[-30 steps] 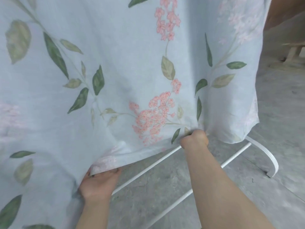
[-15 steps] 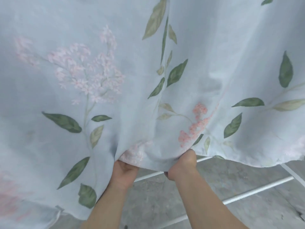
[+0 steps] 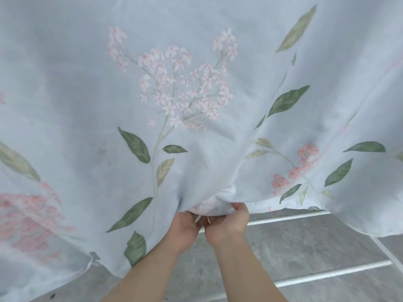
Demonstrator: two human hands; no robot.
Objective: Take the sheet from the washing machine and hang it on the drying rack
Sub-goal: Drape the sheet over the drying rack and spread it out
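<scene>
Your fingers (image 3: 238,207) curl around the bunched hem of the floral sheet (image 3: 196,105), low centre; left hand (image 3: 185,227) touches right hand (image 3: 226,225). Cloth buries their tips and covers the drying rack (image 3: 283,217) except a few white bars.

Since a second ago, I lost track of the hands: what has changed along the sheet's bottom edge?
The left hand and right hand, apart before, have come together and now touch, bunching the hem between them. Both still grip the sheet, which still hangs on the white rack.
</scene>
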